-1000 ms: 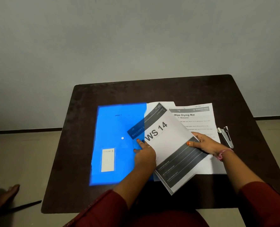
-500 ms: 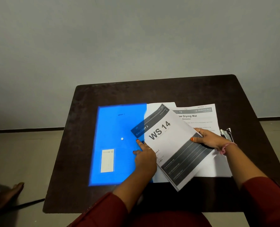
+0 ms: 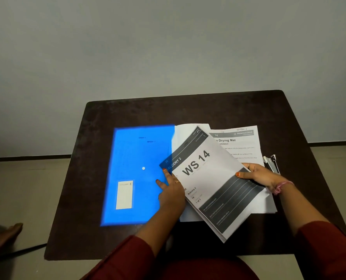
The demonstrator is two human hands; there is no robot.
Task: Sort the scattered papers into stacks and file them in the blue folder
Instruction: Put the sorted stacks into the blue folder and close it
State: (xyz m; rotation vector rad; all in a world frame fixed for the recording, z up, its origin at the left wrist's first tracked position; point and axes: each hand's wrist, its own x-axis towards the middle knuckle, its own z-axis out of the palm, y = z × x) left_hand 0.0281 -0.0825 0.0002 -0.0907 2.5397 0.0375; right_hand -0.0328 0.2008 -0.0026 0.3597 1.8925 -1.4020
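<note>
The blue folder (image 3: pixel 135 158) lies flat on the left half of the dark table (image 3: pixel 188 112). My left hand (image 3: pixel 172 195) grips the folder's right edge, fingertips on the cover. My right hand (image 3: pixel 259 176) holds the tilted "WS 14" papers (image 3: pixel 208 178) by their right edge. Their upper-left corner shows through the translucent blue cover. A "Drying Mat" sheet (image 3: pixel 238 146) lies flat beneath them on the right. Another white sheet (image 3: pixel 186 132) sticks out beside the folder's top right corner.
A small metal stapler (image 3: pixel 272 163) rests on the table just right of the papers, behind my right hand. A person's bare foot (image 3: pixel 6 233) is on the floor at the lower left. The table's far edge meets a plain wall.
The "WS 14" papers have swung slightly right and up, their corner staying under the blue cover. My right hand shifted a little right with them. My left hand stayed at the folder's edge.
</note>
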